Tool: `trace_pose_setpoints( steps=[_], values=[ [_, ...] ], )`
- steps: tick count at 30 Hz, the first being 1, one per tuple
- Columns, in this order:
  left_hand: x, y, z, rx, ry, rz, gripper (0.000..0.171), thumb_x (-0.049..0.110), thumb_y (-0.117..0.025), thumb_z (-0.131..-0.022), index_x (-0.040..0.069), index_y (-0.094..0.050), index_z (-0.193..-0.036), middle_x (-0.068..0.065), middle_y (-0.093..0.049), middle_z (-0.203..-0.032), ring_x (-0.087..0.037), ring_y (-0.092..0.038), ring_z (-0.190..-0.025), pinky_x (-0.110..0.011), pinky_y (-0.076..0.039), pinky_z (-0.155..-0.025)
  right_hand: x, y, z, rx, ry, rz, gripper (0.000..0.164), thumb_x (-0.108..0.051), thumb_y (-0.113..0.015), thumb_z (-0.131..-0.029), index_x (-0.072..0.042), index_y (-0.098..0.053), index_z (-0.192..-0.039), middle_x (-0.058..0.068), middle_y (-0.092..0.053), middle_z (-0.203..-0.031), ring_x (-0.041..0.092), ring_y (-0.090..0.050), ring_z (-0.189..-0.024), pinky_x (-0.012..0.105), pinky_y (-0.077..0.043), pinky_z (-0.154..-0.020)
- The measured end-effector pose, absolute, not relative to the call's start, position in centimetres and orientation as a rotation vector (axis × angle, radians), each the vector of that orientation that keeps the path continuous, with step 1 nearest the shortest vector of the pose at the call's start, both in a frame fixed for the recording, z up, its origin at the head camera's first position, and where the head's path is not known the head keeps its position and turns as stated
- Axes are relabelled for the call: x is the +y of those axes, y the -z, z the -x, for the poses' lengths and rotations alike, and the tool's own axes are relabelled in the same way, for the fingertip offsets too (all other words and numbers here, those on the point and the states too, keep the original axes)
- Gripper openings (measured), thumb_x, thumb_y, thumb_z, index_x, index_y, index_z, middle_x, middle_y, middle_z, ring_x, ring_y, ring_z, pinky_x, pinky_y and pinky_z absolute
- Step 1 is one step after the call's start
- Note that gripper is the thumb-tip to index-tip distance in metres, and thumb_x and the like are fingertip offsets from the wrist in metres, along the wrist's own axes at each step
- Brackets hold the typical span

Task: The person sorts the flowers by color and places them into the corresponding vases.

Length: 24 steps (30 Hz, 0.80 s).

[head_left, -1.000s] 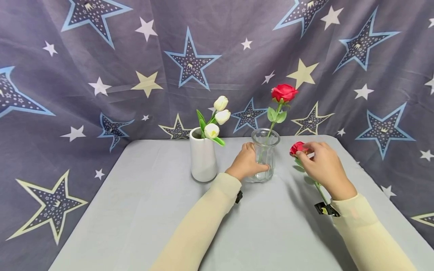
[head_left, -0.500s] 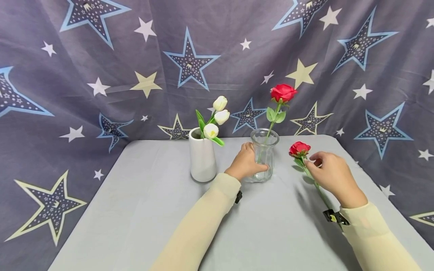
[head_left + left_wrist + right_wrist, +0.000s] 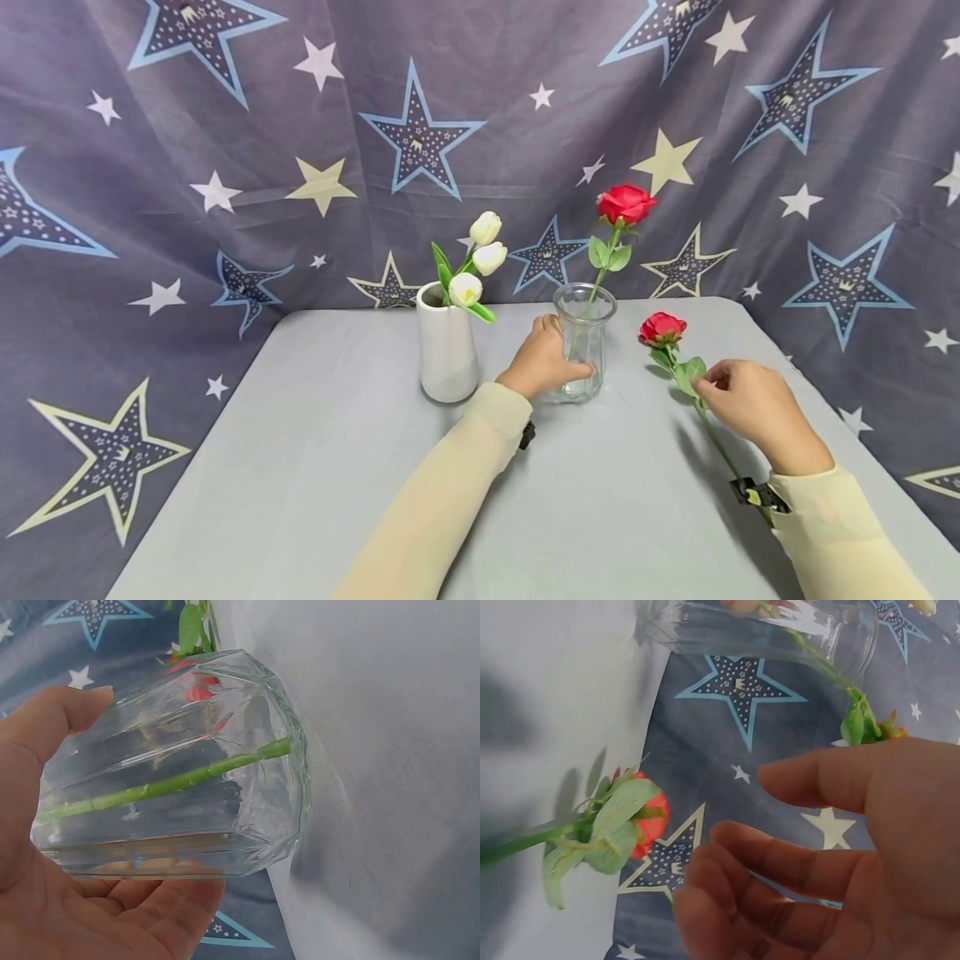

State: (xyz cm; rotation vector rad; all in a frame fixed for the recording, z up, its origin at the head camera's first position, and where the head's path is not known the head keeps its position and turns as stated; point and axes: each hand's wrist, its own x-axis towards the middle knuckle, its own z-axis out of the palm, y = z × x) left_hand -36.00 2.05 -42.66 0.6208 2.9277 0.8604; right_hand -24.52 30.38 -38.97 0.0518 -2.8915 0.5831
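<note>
My left hand [image 3: 542,358] grips a clear glass vase [image 3: 592,337] from its left side, the thumb in front. In the left wrist view, the fingers and thumb lie on either side of the faceted glass, and a green stem runs inside it. That stem carries a red rose [image 3: 626,205] standing above the vase's rim. To the right lies another red rose [image 3: 662,327], its leafy stem on the table. My right hand [image 3: 753,408] hovers over this stem near the leaves. The right wrist view shows its fingers loosely bent, with a gap to the thumb and nothing between.
Left of the glass vase stands a white vase [image 3: 447,354] holding white tulips [image 3: 489,258]. All stand on a pale grey table [image 3: 315,467]. A dark curtain [image 3: 525,50] with stars hangs directly behind it.
My right hand has moved from the lying rose's bloom down and right along its stem, leaving the bloom uncovered. My left hand and the glass vase have stayed in place.
</note>
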Motion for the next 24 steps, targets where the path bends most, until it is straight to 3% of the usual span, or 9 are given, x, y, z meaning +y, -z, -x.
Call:
trace_pose_setpoints(
  steps=[24],
  values=[
    [2.1, 42.9, 36.0, 2.933, -0.914, -0.624, 0.114, 0.051, -0.081, -0.084, -0.01, -0.02, -0.159, -0.026, -0.03, -0.16, -0.033, -0.045, -0.144, -0.037, -0.04, -0.12, 32.8, 42.2, 24.5, -3.08, -0.647, 0.035, 0.027, -0.035, -0.073, -0.093, -0.01, -0.072, -0.081, 0.001, -0.066, -0.076, 0.02, -0.054, -0.068, 0.033, -0.041, -0.06]
  ],
)
